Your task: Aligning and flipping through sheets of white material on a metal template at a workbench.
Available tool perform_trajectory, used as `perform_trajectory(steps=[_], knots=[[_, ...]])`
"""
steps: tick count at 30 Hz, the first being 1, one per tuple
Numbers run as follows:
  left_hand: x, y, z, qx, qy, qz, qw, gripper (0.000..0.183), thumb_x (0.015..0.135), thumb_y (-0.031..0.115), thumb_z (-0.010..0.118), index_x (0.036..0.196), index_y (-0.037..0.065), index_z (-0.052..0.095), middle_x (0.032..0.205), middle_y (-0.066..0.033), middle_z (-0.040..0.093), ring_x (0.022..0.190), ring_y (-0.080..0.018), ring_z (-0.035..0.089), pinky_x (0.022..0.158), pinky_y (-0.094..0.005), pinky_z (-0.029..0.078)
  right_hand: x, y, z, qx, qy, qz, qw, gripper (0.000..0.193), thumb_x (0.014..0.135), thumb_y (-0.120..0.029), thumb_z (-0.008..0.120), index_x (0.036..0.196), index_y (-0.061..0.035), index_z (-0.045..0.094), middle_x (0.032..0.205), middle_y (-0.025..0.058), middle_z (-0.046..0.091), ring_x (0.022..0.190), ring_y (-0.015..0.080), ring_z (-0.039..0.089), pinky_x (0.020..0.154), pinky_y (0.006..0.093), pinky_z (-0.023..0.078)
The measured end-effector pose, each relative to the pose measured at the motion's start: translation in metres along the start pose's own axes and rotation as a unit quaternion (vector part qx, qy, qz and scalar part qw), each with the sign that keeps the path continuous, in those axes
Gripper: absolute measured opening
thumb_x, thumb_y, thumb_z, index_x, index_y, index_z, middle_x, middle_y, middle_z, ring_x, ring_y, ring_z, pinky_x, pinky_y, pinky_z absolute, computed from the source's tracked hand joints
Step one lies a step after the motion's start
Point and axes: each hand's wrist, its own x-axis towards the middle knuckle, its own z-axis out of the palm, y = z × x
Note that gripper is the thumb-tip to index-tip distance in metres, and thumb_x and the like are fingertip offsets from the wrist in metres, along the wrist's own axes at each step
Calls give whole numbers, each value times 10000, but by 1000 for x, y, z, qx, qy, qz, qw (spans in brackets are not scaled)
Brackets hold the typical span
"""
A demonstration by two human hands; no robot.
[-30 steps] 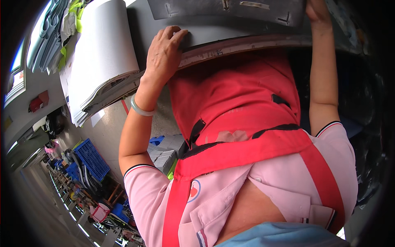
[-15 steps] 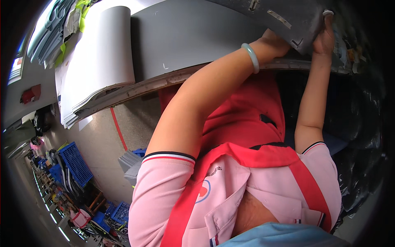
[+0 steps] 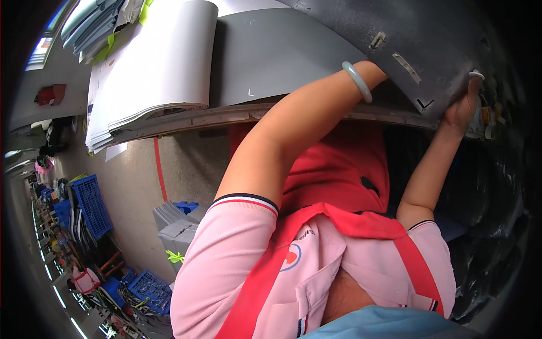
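A worn dark grey board (image 3: pixel 429 39) with slots and a corner mark is raised at a slant over the table's right part. My right hand (image 3: pixel 464 107) grips its right edge, the thumb, with a white wrap, lying on top; its other fingers are mostly hidden. My left hand reaches under the board, which hides its fingers; only the wrist (image 3: pixel 375 71) with a pale green bangle (image 3: pixel 358 82) above it shows. Beneath the board lies a smooth grey sheet (image 3: pixel 271 53) with small white corner marks.
Left of the grey sheet, a thick stack of white sheets (image 3: pixel 158 56) is folded over on the table, whose worn front edge (image 3: pixel 237 114) runs before me. Folded cloths (image 3: pixel 93 28) lie at the far left. Blue crates (image 3: pixel 93 206) and grey pieces (image 3: pixel 180 223) stand on the floor.
The view has shifted, so the table sits lower and further right. My left hand has gone from partly visible to hidden under the board. My right hand keeps its hold on the board's edge.
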Motion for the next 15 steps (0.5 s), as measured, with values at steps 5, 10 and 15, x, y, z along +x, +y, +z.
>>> perform_trajectory(steps=[5,10,15], knots=[[24,25,-99,-39,1,-71,997,218,959,150,592,1114,24,678,946,-77,669,811,-174,621,673,-314,472,1,0,6,133,9,123,983,535,1006,-467,635,1380,-88,584,1408,78,586,1301,252,537,1120,412,411],[32,-2,-329,14,146,-181,973,219,985,118,516,1048,-13,680,821,-76,656,675,-147,603,546,-281,455,6,-19,-27,22,2,53,998,687,1044,-484,550,1532,-26,397,1560,142,445,1402,327,441,1191,463,336],[-40,51,-665,240,381,-150,880,253,972,33,476,1159,-45,626,1076,-129,636,944,-289,625,807,-447,529,22,-14,-64,66,20,125,990,683,1046,-478,540,1528,-17,394,1581,142,415,1419,330,421,1201,474,324]])
